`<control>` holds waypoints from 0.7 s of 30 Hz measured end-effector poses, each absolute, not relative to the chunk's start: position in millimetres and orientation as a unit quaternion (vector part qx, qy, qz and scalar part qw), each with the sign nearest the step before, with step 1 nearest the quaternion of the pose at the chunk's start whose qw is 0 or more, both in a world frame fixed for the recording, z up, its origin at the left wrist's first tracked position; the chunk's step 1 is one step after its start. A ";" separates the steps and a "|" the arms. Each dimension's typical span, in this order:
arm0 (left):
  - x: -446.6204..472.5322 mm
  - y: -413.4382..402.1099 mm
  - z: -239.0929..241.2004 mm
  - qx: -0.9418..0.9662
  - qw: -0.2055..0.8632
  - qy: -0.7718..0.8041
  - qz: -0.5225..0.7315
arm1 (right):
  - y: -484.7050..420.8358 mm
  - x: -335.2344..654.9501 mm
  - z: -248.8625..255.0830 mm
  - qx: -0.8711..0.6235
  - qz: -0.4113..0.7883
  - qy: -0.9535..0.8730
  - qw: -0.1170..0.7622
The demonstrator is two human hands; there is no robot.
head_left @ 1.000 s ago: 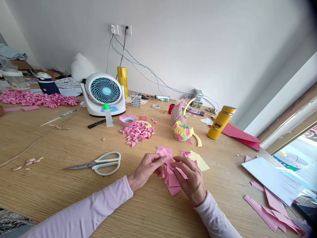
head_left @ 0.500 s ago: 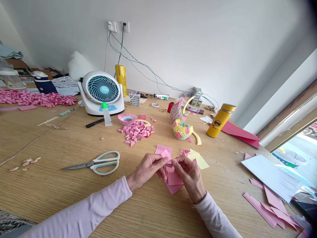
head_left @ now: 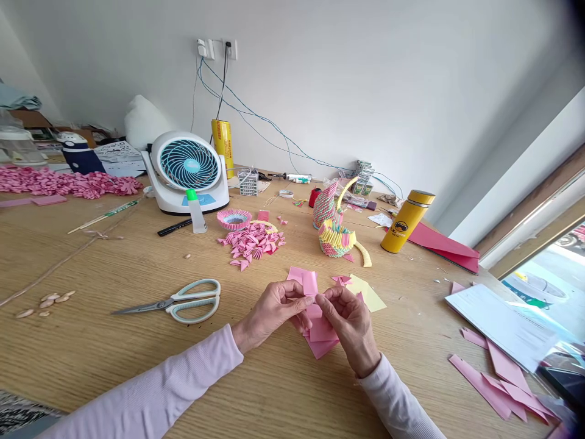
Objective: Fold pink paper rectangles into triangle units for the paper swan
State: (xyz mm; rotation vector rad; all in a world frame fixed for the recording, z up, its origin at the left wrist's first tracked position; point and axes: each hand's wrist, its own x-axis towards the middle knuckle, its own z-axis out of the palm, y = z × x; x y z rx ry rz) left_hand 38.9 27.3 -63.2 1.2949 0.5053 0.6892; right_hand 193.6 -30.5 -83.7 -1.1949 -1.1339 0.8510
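Observation:
Both my hands meet near the front middle of the wooden table point(head_left: 91, 347). My left hand point(head_left: 270, 311) and my right hand point(head_left: 350, 323) pinch one small pink paper slip point(head_left: 309, 283) between their fingertips, holding it upright just above the table. Under my hands lies a loose stack of pink paper slips point(head_left: 320, 334). A yellow paper slip point(head_left: 368, 294) lies flat just right of my hands. A pile of folded pink paper triangles point(head_left: 252, 242) sits a little farther back.
Scissors point(head_left: 176, 302) lie left of my hands. Behind stand a desk fan point(head_left: 187, 172), a glue bottle point(head_left: 197, 213), a folded-paper swan model point(head_left: 336, 228) and a yellow flask point(head_left: 406, 222). White sheets point(head_left: 503, 326) and pink paper strips point(head_left: 500, 381) lie at the right edge.
My right hand has lifted off the stack and closed on the slip with my left hand. The pink slip now stands more upright between my fingertips.

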 end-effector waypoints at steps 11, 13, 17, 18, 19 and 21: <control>37.4 29.5 -64.7 0.550 0.736 0.233 0.319 | -29.6 192.4 -85.7 -0.489 0.435 -0.457 0.603; 37.6 29.4 -64.5 0.543 0.741 0.236 0.318 | -29.9 191.6 -84.8 -0.483 0.441 -0.453 0.605; 37.7 29.2 -64.3 0.532 0.744 0.244 0.324 | -30.9 189.7 -82.6 -0.474 0.451 -0.455 0.604; 37.7 29.4 -64.5 0.531 0.743 0.246 0.324 | -31.2 189.3 -81.9 -0.472 0.453 -0.457 0.603; 37.6 29.7 -64.8 0.531 0.743 0.247 0.324 | -31.6 188.9 -81.1 -0.471 0.453 -0.458 0.602; 37.6 30.1 -65.2 0.531 0.743 0.246 0.325 | -32.4 188.0 -79.5 -0.470 0.453 -0.459 0.602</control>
